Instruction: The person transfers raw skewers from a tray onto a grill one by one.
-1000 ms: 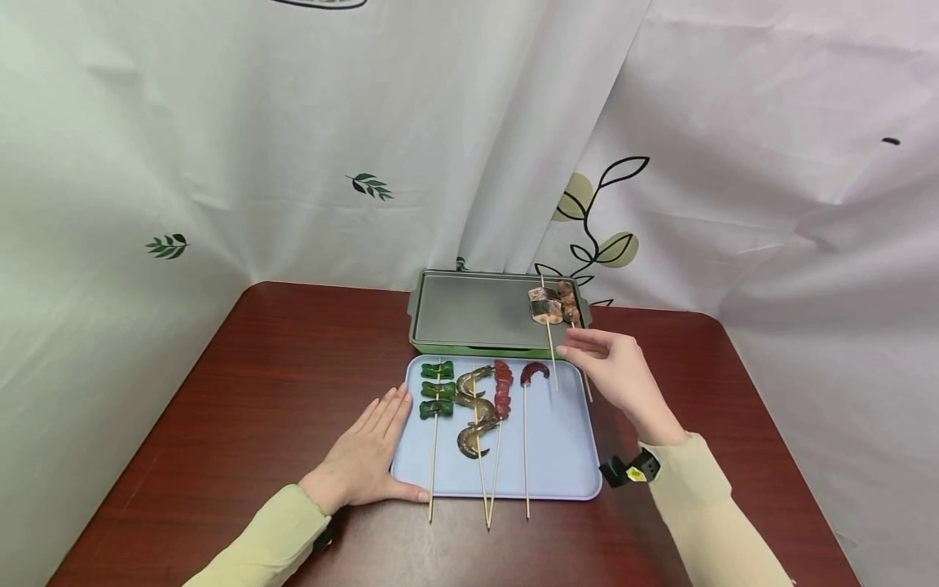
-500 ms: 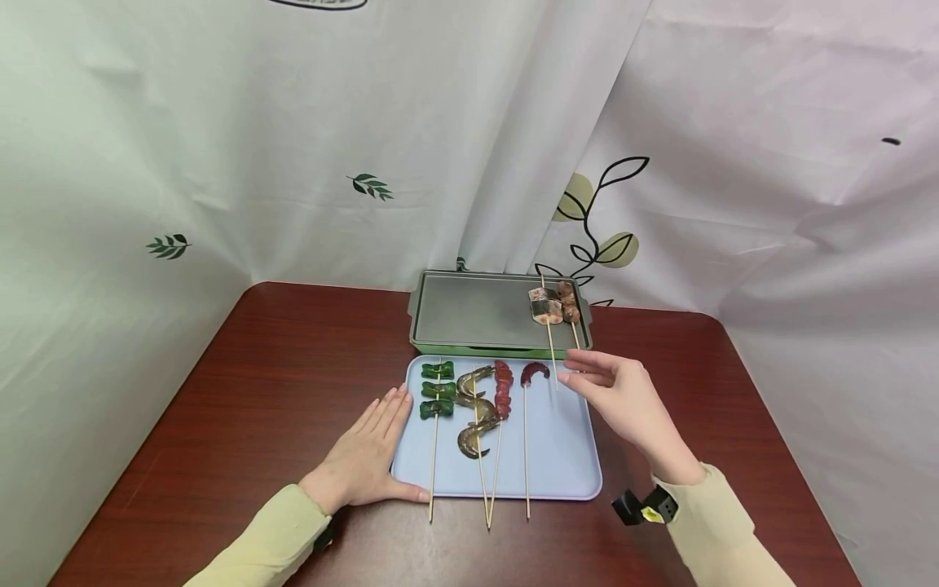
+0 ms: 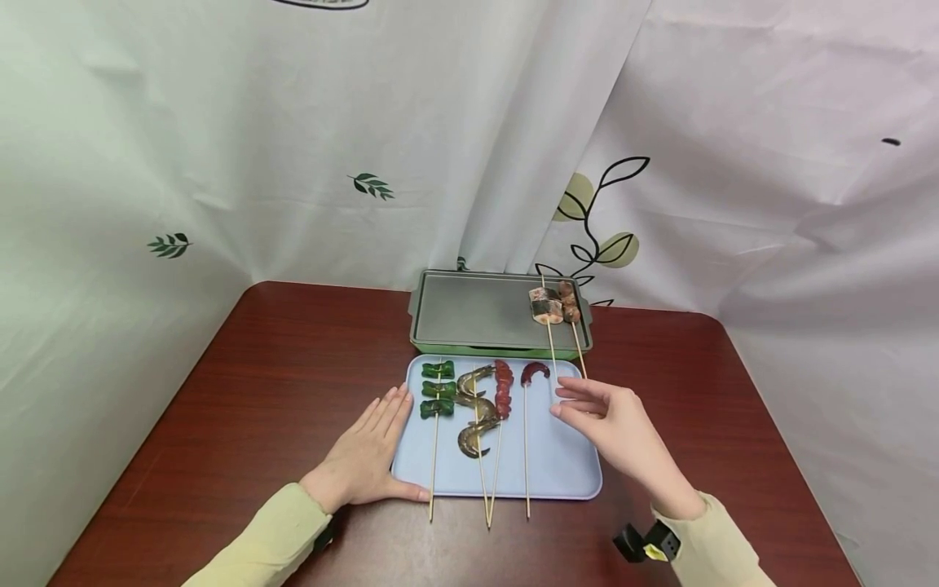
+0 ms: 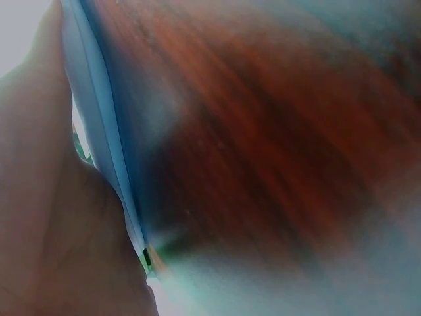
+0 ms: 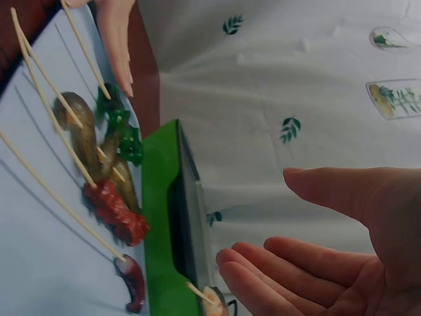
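Observation:
My left hand [image 3: 367, 452] lies flat with straight fingers along the left rim of a pale blue tray [image 3: 565, 465], its thumb at the front edge beside a skewer stick. My right hand [image 3: 616, 424] hovers above the tray's right side; the right wrist view shows its thumb and fingers apart with nothing between them. Just beyond it, a skewer of brown meatballs [image 3: 569, 302] and a skewer of dark-and-white fish-like chunks [image 3: 546, 306] lie on the right part of a grey griddle [image 3: 469, 306]. Their sticks point toward my right hand, which hides the lower ends.
On the tray lie skewers of green pepper [image 3: 438, 390], shrimp [image 3: 477, 408], red meat-like pieces [image 3: 502, 390] and one dark red curved piece [image 3: 535, 373]. Several sticks overhang the front rim. The green-sided griddle stands right behind the tray on the brown table [image 3: 315, 342], before a white curtain [image 3: 411, 163].
My right hand has let go of the meatball skewer's stick and drawn back toward me. That skewer stays on the griddle. The left hand has not moved.

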`<state>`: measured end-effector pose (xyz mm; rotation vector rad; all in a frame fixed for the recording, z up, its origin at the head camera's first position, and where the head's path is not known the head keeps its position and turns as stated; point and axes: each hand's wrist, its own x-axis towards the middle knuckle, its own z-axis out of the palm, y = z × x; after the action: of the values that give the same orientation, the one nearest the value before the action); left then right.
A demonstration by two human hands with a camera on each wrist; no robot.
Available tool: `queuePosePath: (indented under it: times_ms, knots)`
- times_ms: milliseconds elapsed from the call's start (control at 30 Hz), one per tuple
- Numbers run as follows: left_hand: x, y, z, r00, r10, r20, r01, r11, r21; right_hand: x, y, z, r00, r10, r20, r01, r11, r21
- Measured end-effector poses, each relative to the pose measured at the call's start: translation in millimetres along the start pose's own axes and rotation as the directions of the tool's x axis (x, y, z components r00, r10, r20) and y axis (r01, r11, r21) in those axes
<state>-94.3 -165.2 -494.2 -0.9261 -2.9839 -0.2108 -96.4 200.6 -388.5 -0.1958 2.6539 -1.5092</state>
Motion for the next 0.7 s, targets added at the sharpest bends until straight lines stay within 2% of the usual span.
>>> queuePosePath:
  times_ms: [400, 700]
  knots:
    - [0.4, 0.6, -1.5, 1.0, -0.006, 0.016, 0.006, 1.0, 0.0, -9.6, 19.6, 26.2, 0.997, 0.055, 0.053, -0.057, 0.998, 0.037]
    - [0.0, 1.2, -1.7, 1.0, -0.012, 0.024, 0.012, 1.0, -0.002, -12.1, 41.0, 44.9, 0.995, 0.067, 0.079, -0.07, 0.997, 0.034]
